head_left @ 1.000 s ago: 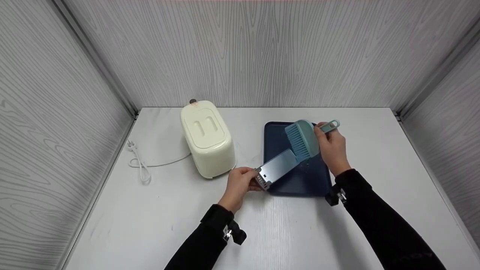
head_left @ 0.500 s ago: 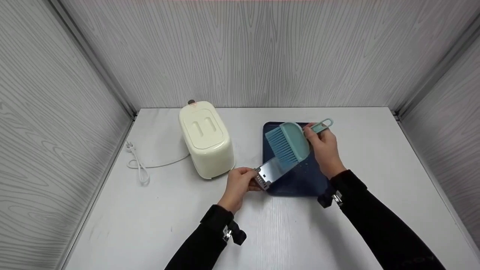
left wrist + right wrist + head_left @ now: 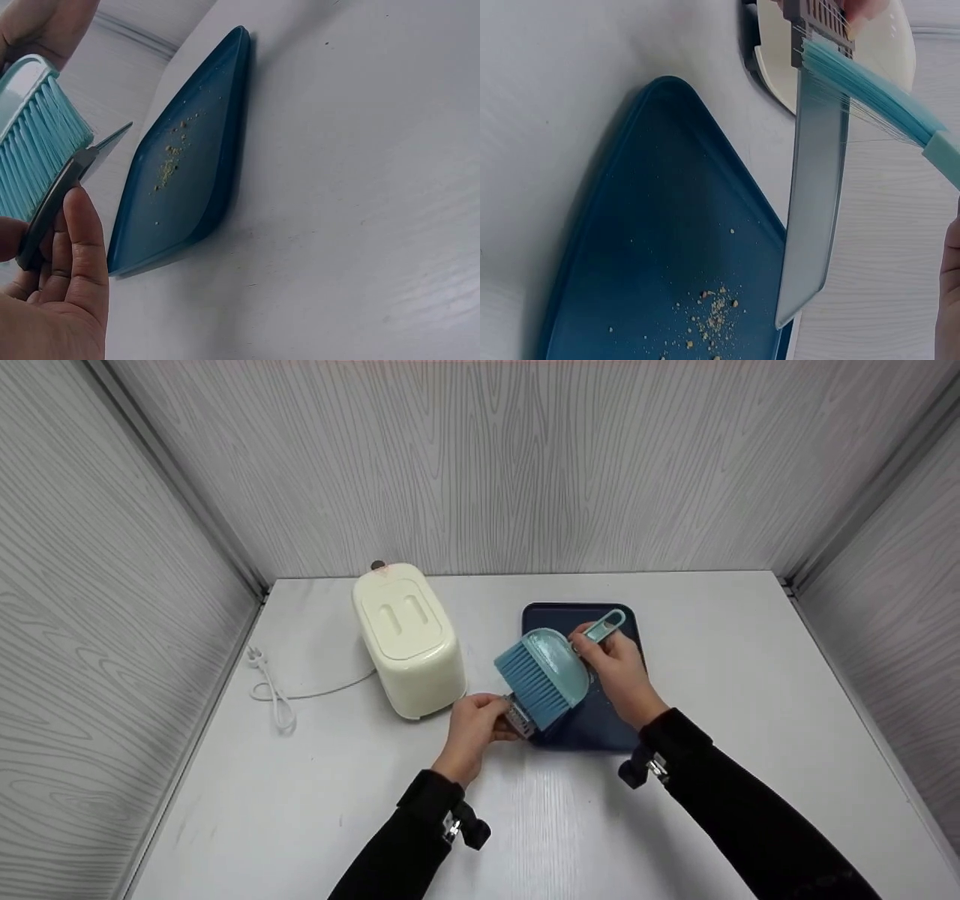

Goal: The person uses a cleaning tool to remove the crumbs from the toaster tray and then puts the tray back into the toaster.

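Note:
My left hand pinches the grey slotted end of a metal crumb tray, holding it tilted above a dark blue tray. In my right hand is the handle of a light blue brush. Its bristles touch the crumb tray near the slotted end, close to my left fingers, and hide most of the metal in the head view. Yellowish crumbs lie scattered on the blue tray, seen in both wrist views.
A cream toaster with a lid on stands left of the blue tray, near my left hand. Its white cord and plug lie on the tabletop further left. Grey wood-grain panels enclose the back and sides.
My right hand has swept the brush left and toward me along the crumb tray, from its far end to the slotted end. The left hand has stayed almost still.

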Available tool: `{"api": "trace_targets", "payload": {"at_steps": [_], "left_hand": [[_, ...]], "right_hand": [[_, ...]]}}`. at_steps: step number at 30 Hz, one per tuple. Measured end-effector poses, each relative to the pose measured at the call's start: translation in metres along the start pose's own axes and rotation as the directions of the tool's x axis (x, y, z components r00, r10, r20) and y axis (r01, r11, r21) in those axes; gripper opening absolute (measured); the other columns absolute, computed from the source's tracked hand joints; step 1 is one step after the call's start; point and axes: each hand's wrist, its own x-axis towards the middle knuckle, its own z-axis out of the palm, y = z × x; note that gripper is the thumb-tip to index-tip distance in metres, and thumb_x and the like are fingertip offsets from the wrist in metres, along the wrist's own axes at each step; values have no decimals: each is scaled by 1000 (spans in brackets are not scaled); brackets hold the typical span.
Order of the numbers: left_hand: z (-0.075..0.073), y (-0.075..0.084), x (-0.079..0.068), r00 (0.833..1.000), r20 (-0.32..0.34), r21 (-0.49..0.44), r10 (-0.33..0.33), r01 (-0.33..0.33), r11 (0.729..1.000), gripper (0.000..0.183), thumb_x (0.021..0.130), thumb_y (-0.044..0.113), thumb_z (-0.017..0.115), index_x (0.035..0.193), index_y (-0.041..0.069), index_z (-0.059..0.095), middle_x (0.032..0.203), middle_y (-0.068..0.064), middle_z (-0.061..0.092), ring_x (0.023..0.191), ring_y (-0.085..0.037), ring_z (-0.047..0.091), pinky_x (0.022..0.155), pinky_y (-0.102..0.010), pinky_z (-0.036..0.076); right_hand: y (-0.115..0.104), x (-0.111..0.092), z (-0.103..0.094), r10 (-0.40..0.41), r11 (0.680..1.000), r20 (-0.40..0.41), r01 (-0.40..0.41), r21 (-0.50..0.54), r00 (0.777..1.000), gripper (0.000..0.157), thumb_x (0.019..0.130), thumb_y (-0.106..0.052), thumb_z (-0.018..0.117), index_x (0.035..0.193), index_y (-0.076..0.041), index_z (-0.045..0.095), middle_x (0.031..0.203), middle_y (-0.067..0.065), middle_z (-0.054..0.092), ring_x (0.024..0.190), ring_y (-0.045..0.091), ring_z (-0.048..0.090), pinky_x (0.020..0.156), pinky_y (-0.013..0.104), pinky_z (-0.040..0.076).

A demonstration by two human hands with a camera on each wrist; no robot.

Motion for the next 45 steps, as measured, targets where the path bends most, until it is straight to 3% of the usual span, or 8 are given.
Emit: {"api": "trace_targets", "payload": {"at_steps": [4, 12, 15, 22, 27, 33, 41, 45], "left_hand": [[-1, -2, 1, 1000, -9, 1, -1, 1, 1000, 21, 95, 6, 59, 104, -8, 70, 93, -23, 74, 71, -23, 73, 65, -34, 63], [0, -1, 0, 1000, -26, -3, -15, 15, 1000, 19, 93, 5, 59, 101, -8, 71, 86, -16, 74, 69, -21, 71, 66, -35, 64], [0, 1, -1, 1000, -28, 5, -13, 13, 1000, 20, 93, 6, 59, 101, -8, 71, 86, -16, 74, 69, -21, 71, 66, -35, 64], [-2, 1, -1, 1000, -23, 7, -9, 9, 1000, 21, 94, 7, 61, 104, -9, 70, 90, -20, 74, 68, -20, 71, 65, -34, 64], [-3, 0, 0, 1000, -18, 3, -10, 10, 1000, 24, 94, 6, 60, 108, -12, 68, 86, -15, 74, 65, -17, 70, 63, -33, 63], [-5, 1, -2, 1000, 1, -17, 7, -7, 1000, 23, 93, 5, 61, 106, -14, 67, 83, -15, 73, 63, -17, 70, 63, -33, 63], [-7, 2, -3, 1000, 1, -24, 4, -4, 1000, 21, 94, 4, 61, 105, -13, 67, 80, -13, 73, 62, -16, 69, 62, -32, 63], [-8, 1, -3, 1000, 0, -26, 8, -8, 1000, 21, 95, 5, 61, 105, -13, 67, 80, -13, 73, 62, -17, 70, 62, -32, 63]], "right_hand": [[2, 0, 4, -4, 1000, 31, 3, 22, 1000, 36, 106, -30, 60, 125, 1, 57, 113, 13, 64, 99, 17, 63, 84, 26, 56], [1, -1, 5, -21, 997, 38, 18, 75, 999, 34, 105, -30, 61, 121, 0, 59, 102, 11, 63, 84, 15, 57, 73, 26, 51], [2, 0, 5, -5, 997, 49, 1, 72, 999, 34, 105, -29, 61, 122, 0, 59, 105, 10, 65, 91, 16, 61, 78, 26, 54], [8, 2, 0, 40, 998, 45, -38, -53, 998, 36, 106, -33, 60, 123, -1, 59, 105, 11, 65, 88, 16, 58, 75, 30, 51], [10, 3, -7, 57, 994, 26, -54, -95, 998, 39, 106, -35, 59, 126, -2, 57, 110, 11, 64, 92, 15, 59, 77, 28, 52], [13, 5, -18, 79, 984, -24, -82, -155, 997, 45, 105, -44, 58, 129, -6, 57, 106, 11, 63, 81, 18, 56, 62, 28, 48], [16, 11, -32, 54, 967, -55, -66, -248, 997, 47, 107, -43, 54, 130, -2, 56, 117, 15, 63, 98, 19, 56, 79, 26, 49], [19, 13, -39, 47, 951, -82, -70, -301, 996, 42, 110, -35, 50, 134, -1, 54, 121, 18, 63, 105, 21, 57, 84, 25, 50]]}}
